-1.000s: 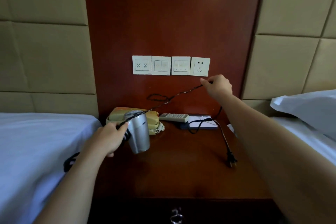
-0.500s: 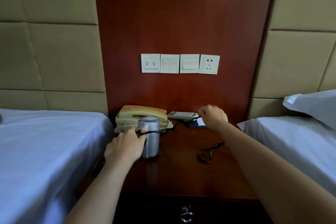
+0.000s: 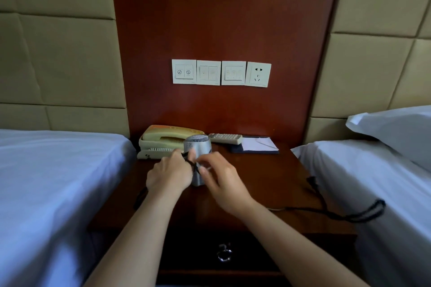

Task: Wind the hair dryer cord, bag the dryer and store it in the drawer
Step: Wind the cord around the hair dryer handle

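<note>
The silver hair dryer (image 3: pixel 198 145) stands upright on the dark wooden nightstand (image 3: pixel 268 184), grille end up. My left hand (image 3: pixel 169 176) grips its handle side with black cord between the fingers. My right hand (image 3: pixel 222 182) is at the dryer's right side, blurred, its fingers bent around the cord. The black cord (image 3: pixel 335 215) trails from under my right forearm across the nightstand and loops onto the right bed; its plug (image 3: pixel 312 182) lies near the nightstand's right edge. The drawer (image 3: pixel 224 255) below has a metal ring pull and is closed.
A beige telephone (image 3: pixel 161 142), a remote control (image 3: pixel 225 138) and a notepad on a dark folder (image 3: pixel 256 145) sit behind the dryer. White beds (image 3: pixel 53 182) flank the nightstand. A pillow (image 3: pixel 396 133) lies at right. Switches and a socket (image 3: pixel 257 74) are on the wall panel.
My right hand came down from near the socket to the dryer, bringing the cord with it. The loose cord and plug now lie to the right. My left hand stayed on the dryer.
</note>
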{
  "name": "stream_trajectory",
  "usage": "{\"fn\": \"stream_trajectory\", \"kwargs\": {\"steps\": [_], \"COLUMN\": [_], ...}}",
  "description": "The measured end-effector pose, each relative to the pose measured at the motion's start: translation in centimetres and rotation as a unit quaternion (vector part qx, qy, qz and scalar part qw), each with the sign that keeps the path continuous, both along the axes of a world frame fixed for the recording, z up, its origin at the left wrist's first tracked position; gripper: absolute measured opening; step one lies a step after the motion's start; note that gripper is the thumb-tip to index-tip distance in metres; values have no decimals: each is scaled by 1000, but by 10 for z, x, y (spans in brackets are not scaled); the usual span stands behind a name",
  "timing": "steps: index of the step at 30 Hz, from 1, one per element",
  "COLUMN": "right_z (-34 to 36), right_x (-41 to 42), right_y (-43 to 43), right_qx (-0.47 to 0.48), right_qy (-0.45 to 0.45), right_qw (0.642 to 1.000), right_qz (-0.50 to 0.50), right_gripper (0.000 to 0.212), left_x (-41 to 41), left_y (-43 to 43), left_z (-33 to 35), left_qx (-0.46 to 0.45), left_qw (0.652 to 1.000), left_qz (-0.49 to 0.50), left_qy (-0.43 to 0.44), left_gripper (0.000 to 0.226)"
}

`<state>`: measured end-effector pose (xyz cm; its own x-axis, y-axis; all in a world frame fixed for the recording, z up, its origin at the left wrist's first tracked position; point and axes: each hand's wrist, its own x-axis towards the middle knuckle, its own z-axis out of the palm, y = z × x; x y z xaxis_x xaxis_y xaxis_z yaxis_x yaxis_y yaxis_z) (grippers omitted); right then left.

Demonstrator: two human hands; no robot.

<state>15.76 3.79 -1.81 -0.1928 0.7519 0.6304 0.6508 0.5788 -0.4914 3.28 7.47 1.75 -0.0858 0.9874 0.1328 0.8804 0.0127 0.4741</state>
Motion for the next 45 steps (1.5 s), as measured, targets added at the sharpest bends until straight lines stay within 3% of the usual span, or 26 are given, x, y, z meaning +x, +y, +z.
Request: {"fn": "stream_trajectory", "kwargs": {"steps": [3, 9, 13, 21, 25, 28, 32, 36, 40, 45], "right_z": [-9, 3, 23, 39, 49, 53, 54, 57, 79, 94], "right_x": [0, 36, 58, 121, 134, 137, 144, 149, 138, 122], "right_y": [-7, -1, 8, 15, 16, 16, 15, 17, 29, 49], "right_qx": [-49, -13, 7, -44, -16, 38, 101, 122, 89, 16], "right_qy": [6, -216, -363, -478, -479, -447, -421, -387, -288, -184], "right_qw": [999, 971, 921, 827, 833, 863, 879, 885, 898, 913], "right_qz": [-3, -103, -143, -293, -277, -232, -200, -228, -321, -364], "right_gripper": [19, 25, 28, 27, 33, 48, 71, 65, 45, 49], "left_x": [6, -3, -5, -39, -53, -62, -71, -69, -60, -54], "left_y": [-3, 0, -2, 7, 13, 15, 12, 8, -1, -12], "left_z": [2, -1, -2, 2, 1, 4, 6, 10, 15, 16], "left_qx": [5, 16, 38, 46, 33, 32, 6, -9, -80, -209], "left_qw": [1000, 1000, 998, 999, 999, 994, 989, 982, 953, 917], "left_qz": [-8, -12, -28, -3, -23, -28, -39, -58, -132, -198], "left_qy": [-7, 2, 38, 14, -22, -102, -142, -179, -259, -277], "left_gripper": [56, 58, 54, 55, 53, 51, 51, 42, 40, 47]}}
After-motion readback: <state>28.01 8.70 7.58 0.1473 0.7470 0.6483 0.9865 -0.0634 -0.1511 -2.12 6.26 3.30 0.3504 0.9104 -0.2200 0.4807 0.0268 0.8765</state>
